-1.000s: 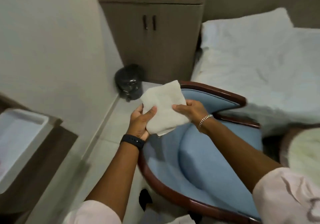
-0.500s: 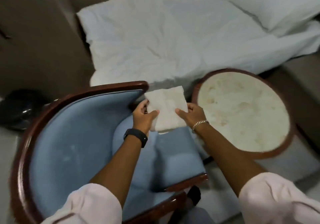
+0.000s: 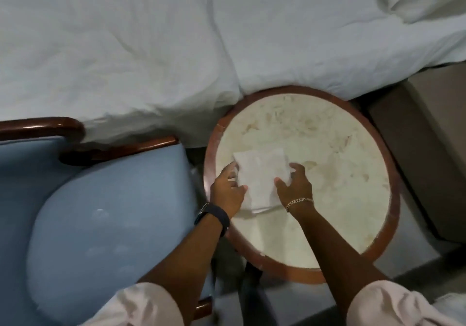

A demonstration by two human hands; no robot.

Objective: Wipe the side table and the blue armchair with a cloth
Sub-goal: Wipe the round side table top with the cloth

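A folded white cloth (image 3: pixel 261 177) lies over the left part of the round side table (image 3: pixel 332 164), which has a pale marbled top and a reddish wooden rim. My left hand (image 3: pixel 227 189) grips the cloth's left edge and my right hand (image 3: pixel 293 184) grips its right edge. Whether the cloth rests flat on the top or hovers just above it is unclear. The blue armchair (image 3: pixel 106 212), with a dark wooden frame, stands to the left of the table, under my left forearm.
A bed with white linen (image 3: pixel 176 48) runs along the far side, touching the table and the armchair. A brown box-like unit (image 3: pixel 428 144) stands to the right of the table. Pale floor (image 3: pixel 315 298) shows below the table.
The view swung right from the armchair to the side table. Both hands carried the cloth from above the chair seat over to the table top.
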